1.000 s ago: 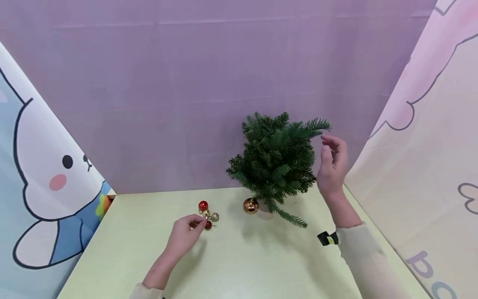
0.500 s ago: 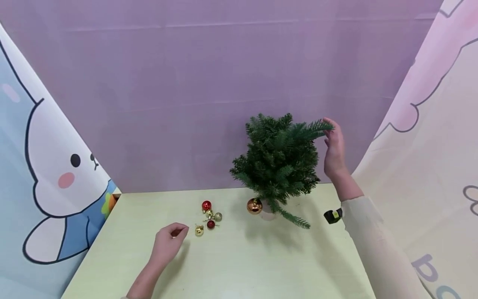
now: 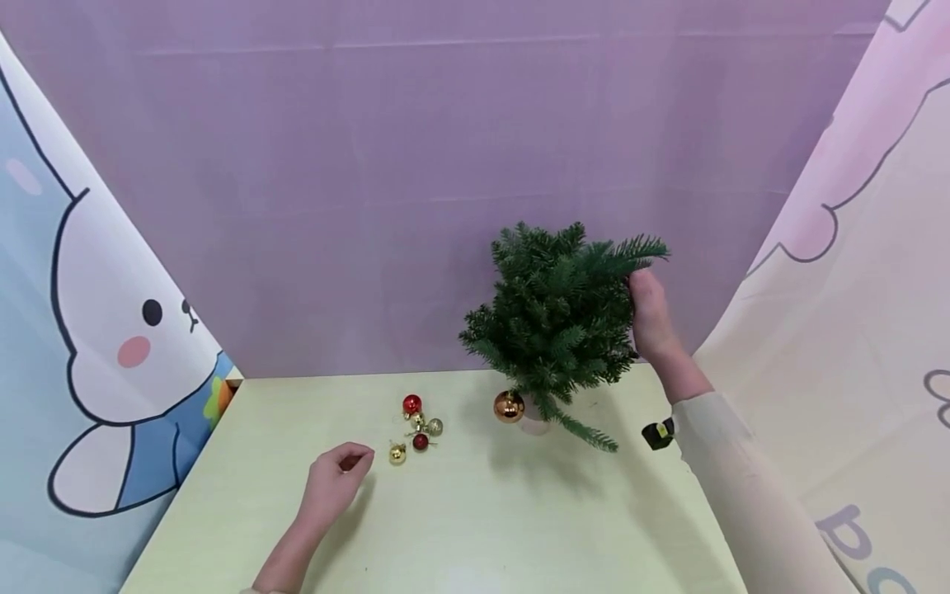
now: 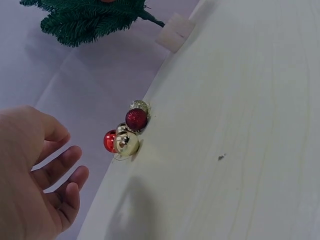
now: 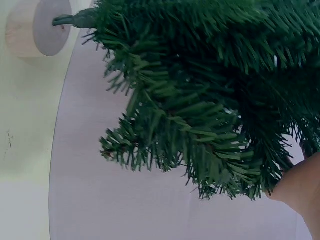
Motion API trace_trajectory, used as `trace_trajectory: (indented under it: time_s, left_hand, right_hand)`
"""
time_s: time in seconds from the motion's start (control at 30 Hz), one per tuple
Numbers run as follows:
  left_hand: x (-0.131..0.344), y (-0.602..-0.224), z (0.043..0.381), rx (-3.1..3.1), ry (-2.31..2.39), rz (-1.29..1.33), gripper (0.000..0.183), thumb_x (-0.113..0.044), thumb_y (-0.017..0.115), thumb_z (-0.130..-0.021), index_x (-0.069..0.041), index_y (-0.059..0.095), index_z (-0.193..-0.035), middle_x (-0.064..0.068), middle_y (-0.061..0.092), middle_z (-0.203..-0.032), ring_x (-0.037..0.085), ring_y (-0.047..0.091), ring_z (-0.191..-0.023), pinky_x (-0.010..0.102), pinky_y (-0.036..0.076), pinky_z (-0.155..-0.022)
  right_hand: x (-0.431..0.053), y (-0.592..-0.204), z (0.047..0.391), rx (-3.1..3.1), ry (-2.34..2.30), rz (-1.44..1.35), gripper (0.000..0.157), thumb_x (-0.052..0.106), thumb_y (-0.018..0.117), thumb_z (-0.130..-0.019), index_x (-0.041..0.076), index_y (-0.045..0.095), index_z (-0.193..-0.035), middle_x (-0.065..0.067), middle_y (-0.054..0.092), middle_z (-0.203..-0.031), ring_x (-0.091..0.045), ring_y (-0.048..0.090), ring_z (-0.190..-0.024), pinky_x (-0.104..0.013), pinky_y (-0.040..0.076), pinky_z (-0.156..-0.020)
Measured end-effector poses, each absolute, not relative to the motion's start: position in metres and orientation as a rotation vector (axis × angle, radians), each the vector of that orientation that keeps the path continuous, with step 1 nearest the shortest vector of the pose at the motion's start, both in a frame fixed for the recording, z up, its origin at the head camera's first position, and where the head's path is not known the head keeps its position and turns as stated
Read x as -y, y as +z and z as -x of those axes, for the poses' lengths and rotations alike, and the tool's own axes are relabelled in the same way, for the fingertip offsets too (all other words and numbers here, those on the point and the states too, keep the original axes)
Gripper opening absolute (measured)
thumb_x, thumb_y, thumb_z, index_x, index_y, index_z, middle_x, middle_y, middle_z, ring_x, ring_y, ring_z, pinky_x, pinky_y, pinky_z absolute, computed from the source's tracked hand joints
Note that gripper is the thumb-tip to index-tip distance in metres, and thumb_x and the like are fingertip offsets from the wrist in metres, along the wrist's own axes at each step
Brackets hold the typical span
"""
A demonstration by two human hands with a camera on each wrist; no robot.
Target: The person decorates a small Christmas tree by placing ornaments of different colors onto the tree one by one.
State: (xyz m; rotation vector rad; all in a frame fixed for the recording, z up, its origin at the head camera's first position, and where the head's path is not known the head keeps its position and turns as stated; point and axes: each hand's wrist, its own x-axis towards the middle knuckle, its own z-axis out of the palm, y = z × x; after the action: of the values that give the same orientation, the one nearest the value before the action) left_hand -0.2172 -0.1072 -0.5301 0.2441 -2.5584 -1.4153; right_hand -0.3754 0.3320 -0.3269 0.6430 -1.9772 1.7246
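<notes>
A small artificial Christmas tree (image 3: 557, 322) stands toward the back of the table on a pale round base (image 4: 175, 33). A shiny copper-coloured bauble (image 3: 509, 407) hangs from a low branch. My right hand (image 3: 651, 318) reaches into the tree's right side. Its fingers are hidden among the branches, and in the right wrist view part of the hand (image 5: 300, 187) touches the needles. My left hand (image 3: 337, 483) hovers over the table, loosely curled and holding nothing. Just right of it lie small baubles: a gold one (image 3: 397, 454), a dark red one (image 3: 420, 441) and several others.
A bright red bauble (image 3: 411, 403) and a glittery gold one (image 3: 435, 426) lie in the cluster on the pale table (image 3: 460, 528). A lilac backdrop (image 3: 334, 206) rises behind the tree. Printed panels (image 3: 96, 346) flank both sides.
My left hand has drawn back to the left from the baubles, leaving the gold one uncovered. My right hand rose to the upper right branch, then moved down and inward among the branches.
</notes>
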Motion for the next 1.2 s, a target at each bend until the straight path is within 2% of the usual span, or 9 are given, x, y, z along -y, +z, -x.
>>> trace_trajectory:
  time_s: [0.07,0.13,0.33,0.53,0.6,0.7,0.8,0.97,1.2]
  left_hand:
    - [0.107,-0.531,0.218,2.567,-1.419,-0.238,0.012,-0.010,0.067,-0.091,-0.003,0.072,-0.099,0.002,0.066,-0.083,0.016,0.059,-0.077,0.026,0.050,-0.067]
    - [0.107,-0.533,0.218,2.576,-1.418,-0.239,0.012,-0.010,0.067,-0.091,-0.003,0.072,-0.099,0.002,0.066,-0.083,0.016,0.058,-0.077,0.026,0.049,-0.066]
    - [0.104,-0.538,0.218,2.599,-1.408,-0.248,0.012,-0.010,0.067,-0.091,-0.004,0.072,-0.100,0.001,0.066,-0.084,0.016,0.058,-0.078,0.026,0.049,-0.067]
    - [0.100,-0.538,0.219,2.639,-1.397,-0.250,0.012,-0.010,0.066,-0.091,-0.005,0.072,-0.100,0.001,0.066,-0.087,0.015,0.058,-0.080,0.027,0.048,-0.068]
    - [0.099,-0.538,0.218,2.642,-1.402,-0.249,0.012,-0.010,0.066,-0.091,-0.004,0.072,-0.100,0.001,0.066,-0.087,0.015,0.058,-0.080,0.027,0.048,-0.067]
    - [0.097,-0.538,0.217,2.654,-1.381,-0.253,0.012,-0.010,0.066,-0.091,-0.005,0.072,-0.100,0.001,0.066,-0.087,0.015,0.058,-0.079,0.027,0.048,-0.066]
    - [0.096,-0.539,0.216,2.691,-1.312,-0.252,0.011,-0.012,0.067,-0.090,-0.008,0.072,-0.100,-0.001,0.066,-0.086,0.014,0.058,-0.079,0.028,0.049,-0.067]
    - [0.095,-0.536,0.214,2.732,-1.205,-0.203,0.013,-0.014,0.066,-0.090,-0.010,0.072,-0.101,-0.001,0.067,-0.088,0.014,0.059,-0.080,0.033,0.050,-0.069]
    - [0.092,-0.531,0.216,2.734,-1.123,-0.154,0.013,-0.016,0.066,-0.091,-0.012,0.073,-0.101,-0.001,0.068,-0.093,0.016,0.060,-0.084,0.036,0.050,-0.071]
  right_hand:
    - [-0.328,-0.321,0.363,2.037,1.604,-0.616,0.031,0.030,0.035,-0.103,0.014,0.037,-0.077,-0.003,0.031,-0.079,-0.014,0.029,-0.070,-0.031,0.022,-0.070]
    - [-0.327,-0.320,0.358,2.055,1.570,-0.601,0.035,0.033,0.036,-0.104,0.014,0.032,-0.075,-0.002,0.025,-0.076,-0.015,0.023,-0.067,-0.032,0.018,-0.068]
    - [-0.328,-0.324,0.348,2.071,1.490,-0.657,0.030,0.027,0.031,-0.104,0.007,0.040,-0.083,-0.003,0.031,-0.080,-0.015,0.029,-0.071,-0.032,0.022,-0.069]
    - [-0.335,-0.338,0.350,2.070,1.426,-0.682,0.031,0.024,0.036,-0.104,-0.003,0.045,-0.093,-0.009,0.034,-0.077,-0.018,0.030,-0.067,-0.032,0.024,-0.064]
    - [-0.339,-0.345,0.353,2.100,1.396,-0.674,0.032,0.026,0.038,-0.104,-0.005,0.046,-0.102,-0.013,0.041,-0.084,-0.020,0.037,-0.073,-0.033,0.028,-0.067]
    - [-0.341,-0.352,0.350,2.158,1.355,-0.659,0.042,0.034,0.041,-0.102,-0.004,0.045,-0.118,-0.019,0.049,-0.108,-0.027,0.044,-0.092,-0.040,0.035,-0.079]
    - [-0.340,-0.355,0.342,2.203,1.308,-0.636,0.058,0.043,0.042,-0.101,-0.003,0.040,-0.136,-0.024,0.042,-0.134,-0.036,0.041,-0.114,-0.054,0.031,-0.094]
    - [-0.335,-0.361,0.333,2.204,1.155,-0.609,0.073,0.054,0.040,-0.099,-0.003,0.034,-0.145,-0.027,0.039,-0.140,-0.043,0.031,-0.131,-0.063,0.016,-0.104]
    - [-0.324,-0.366,0.317,2.184,0.949,-0.593,0.075,0.059,0.033,-0.099,-0.002,0.039,-0.143,-0.022,0.043,-0.140,-0.042,0.033,-0.129,-0.065,0.015,-0.100]
